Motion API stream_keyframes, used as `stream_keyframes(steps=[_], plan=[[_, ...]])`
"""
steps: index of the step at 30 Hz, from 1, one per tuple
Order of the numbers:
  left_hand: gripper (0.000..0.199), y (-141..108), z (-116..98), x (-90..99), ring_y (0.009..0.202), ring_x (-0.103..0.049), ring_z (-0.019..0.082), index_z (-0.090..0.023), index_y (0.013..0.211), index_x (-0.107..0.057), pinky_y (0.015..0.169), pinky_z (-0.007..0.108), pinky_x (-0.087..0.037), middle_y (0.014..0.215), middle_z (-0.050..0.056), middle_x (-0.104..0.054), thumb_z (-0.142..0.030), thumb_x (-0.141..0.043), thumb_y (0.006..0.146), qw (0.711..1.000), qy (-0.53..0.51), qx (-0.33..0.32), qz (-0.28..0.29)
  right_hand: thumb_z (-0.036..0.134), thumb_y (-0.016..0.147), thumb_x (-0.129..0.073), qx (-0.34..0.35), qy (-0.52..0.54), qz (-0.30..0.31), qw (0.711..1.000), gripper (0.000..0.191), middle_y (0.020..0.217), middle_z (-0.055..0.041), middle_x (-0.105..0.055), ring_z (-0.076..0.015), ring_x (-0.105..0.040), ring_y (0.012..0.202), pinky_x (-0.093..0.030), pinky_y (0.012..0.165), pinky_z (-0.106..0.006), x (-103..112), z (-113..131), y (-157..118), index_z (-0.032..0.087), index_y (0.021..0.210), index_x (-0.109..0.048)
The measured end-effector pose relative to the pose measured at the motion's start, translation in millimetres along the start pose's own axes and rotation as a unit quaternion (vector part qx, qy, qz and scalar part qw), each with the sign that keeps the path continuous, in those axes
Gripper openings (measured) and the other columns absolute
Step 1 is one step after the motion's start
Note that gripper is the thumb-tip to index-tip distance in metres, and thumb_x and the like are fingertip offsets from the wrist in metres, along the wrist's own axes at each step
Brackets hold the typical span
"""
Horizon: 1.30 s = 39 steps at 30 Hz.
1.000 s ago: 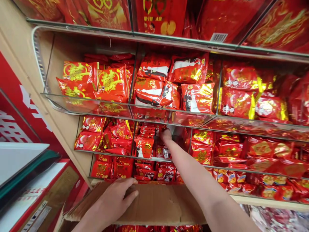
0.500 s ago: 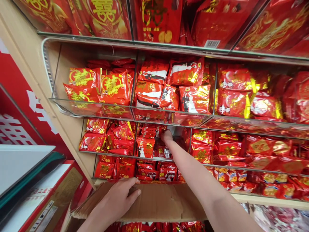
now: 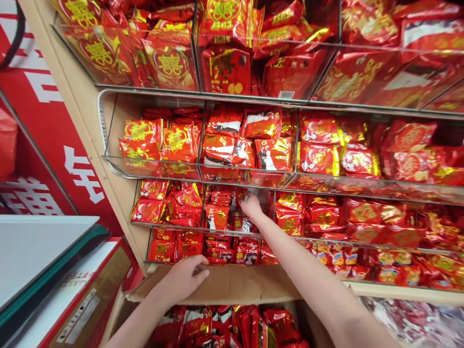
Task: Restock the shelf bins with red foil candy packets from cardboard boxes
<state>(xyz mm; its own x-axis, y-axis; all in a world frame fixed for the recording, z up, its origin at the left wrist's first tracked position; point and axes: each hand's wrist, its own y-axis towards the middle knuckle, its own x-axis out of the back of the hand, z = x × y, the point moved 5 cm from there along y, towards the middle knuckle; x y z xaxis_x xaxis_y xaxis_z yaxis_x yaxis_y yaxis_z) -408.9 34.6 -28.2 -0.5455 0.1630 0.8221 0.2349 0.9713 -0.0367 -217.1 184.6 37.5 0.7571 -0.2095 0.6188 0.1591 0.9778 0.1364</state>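
My right hand (image 3: 251, 205) reaches into a compartment of the third shelf, its fingers bent against small red packets (image 3: 242, 222); what they hold, if anything, is hidden. Bent fingers and a thumb held apart show on my left hand (image 3: 190, 275), which hovers over the raised flap (image 3: 242, 285) of a cardboard box and holds nothing. Below the flap, red packets (image 3: 253, 326) fill the box. Left of my right hand, a red packet with a white figure (image 3: 216, 217) stands in the same compartment.
Clear dividers and glass lips (image 3: 246, 176) edge the shelves, which hold many red and gold packets. A white board (image 3: 43, 251) and a red-edged carton (image 3: 97, 285) stand at the left. Clear-wrapped goods (image 3: 416, 319) lie at the lower right.
The view has shifted, bringing more of the upper shelves and the box's contents into sight. My right hand remains in the same compartment, and my left hand is still over the flap.
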Motion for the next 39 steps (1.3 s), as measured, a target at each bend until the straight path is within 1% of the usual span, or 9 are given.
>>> stream_keyframes(steps=[3,6,9,11,16,20,24,34,39], plan=[[0.023,0,-7,1.9,0.082,-0.064,0.015,-0.021,0.093,-0.058,0.075,0.023,-0.047,0.089,0.002,-0.069,-0.033,-0.045,0.078,1.0,0.002,-0.003,0.028,0.021,0.08,-0.053,0.129,0.033,0.023,0.991,0.024,0.121,-0.0037,-0.053,-0.0166,-0.048,0.111,-0.039,0.094,-0.029,34,-10,-71,0.021,0.104,-0.059],[0.029,4,-9,-0.3,0.088,-0.062,0.018,-0.021,0.097,-0.057,0.079,0.027,-0.045,0.095,0.004,-0.068,-0.04,-0.045,0.077,0.999,0.017,-0.002,0.048,0.02,0.081,-0.05,0.316,0.094,-0.001,0.944,0.02,0.109,-0.006,-0.058,-0.0202,-0.052,0.107,-0.04,0.093,-0.037,78,-37,-165,0.024,0.097,-0.06],[0.035,10,-8,-5.1,0.09,-0.062,0.02,-0.021,0.098,-0.058,0.079,0.028,-0.045,0.098,0.005,-0.067,-0.045,-0.044,0.077,0.997,0.035,-0.003,0.064,0.015,0.082,-0.048,0.264,0.092,0.05,0.959,0.023,0.088,-0.0035,-0.064,-0.0175,-0.059,0.088,-0.049,0.077,-0.03,90,-93,-235,0.029,0.097,-0.059],[0.038,13,-9,-7.6,0.089,-0.062,0.021,-0.022,0.098,-0.059,0.077,0.029,-0.045,0.099,0.005,-0.067,-0.048,-0.043,0.076,0.996,0.047,-0.005,0.071,0.013,0.082,-0.045,0.185,0.011,0.125,0.975,0.031,0.104,-0.0056,-0.062,-0.0183,-0.056,0.101,-0.046,0.087,-0.032,72,-136,-259,0.027,0.105,-0.058],[0.041,13,-13,-9.3,0.089,-0.062,0.021,-0.022,0.1,-0.058,0.076,0.028,-0.045,0.098,0.004,-0.068,-0.051,-0.041,0.077,0.995,0.068,-0.009,0.072,-0.001,0.063,-0.048,-0.006,-0.253,0.201,0.946,0.077,0.146,-0.0134,-0.018,-0.0268,-0.011,0.134,-0.02,0.108,-0.041,15,-216,-251,0.009,0.137,-0.027],[0.04,7,-17,-8.0,0.09,-0.062,0.02,-0.022,0.1,-0.058,0.077,0.028,-0.045,0.1,0.004,-0.067,-0.049,-0.04,0.078,0.995,0.081,-0.005,0.064,-0.006,0.06,-0.042,0.011,-0.313,0.226,0.922,0.088,0.146,-0.0101,-0.019,-0.0269,-0.029,0.128,-0.033,0.099,-0.038,-6,-220,-232,0.018,0.141,-0.017],[0.038,3,-19,-7.4,0.09,-0.062,0.02,-0.023,0.1,-0.058,0.076,0.027,-0.045,0.1,0.004,-0.067,-0.048,-0.04,0.078,0.994,0.087,0.0,0.061,0.003,0.058,-0.058,0.012,-0.335,0.25,0.908,0.085,0.129,-0.0175,-0.04,-0.0331,-0.047,0.109,-0.04,0.089,-0.04,-6,-221,-229,0.017,0.137,-0.03],[0.038,4,-16,-6.2,0.088,-0.063,0.02,-0.022,0.099,-0.059,0.075,0.026,-0.046,0.096,0.003,-0.068,-0.047,-0.039,0.078,0.995,0.084,-0.004,0.046,0.016,0.06,-0.06,0.025,-0.279,0.237,0.93,0.067,0.125,-0.0157,-0.041,-0.0256,-0.056,0.099,-0.043,0.085,-0.031,6,-221,-238,0.017,0.126,-0.045],[0.037,6,-15,-4.6,0.087,-0.063,0.019,-0.022,0.097,-0.058,0.074,0.026,-0.046,0.096,0.003,-0.068,-0.048,-0.04,0.078,0.996,0.078,-0.002,0.041,0.029,0.054,-0.073,-0.051,-0.004,0.163,0.985,0.067,0.113,-0.0101,-0.052,-0.0245,-0.056,0.097,-0.045,0.084,-0.032,41,-207,-256,0.019,0.117,-0.051]])
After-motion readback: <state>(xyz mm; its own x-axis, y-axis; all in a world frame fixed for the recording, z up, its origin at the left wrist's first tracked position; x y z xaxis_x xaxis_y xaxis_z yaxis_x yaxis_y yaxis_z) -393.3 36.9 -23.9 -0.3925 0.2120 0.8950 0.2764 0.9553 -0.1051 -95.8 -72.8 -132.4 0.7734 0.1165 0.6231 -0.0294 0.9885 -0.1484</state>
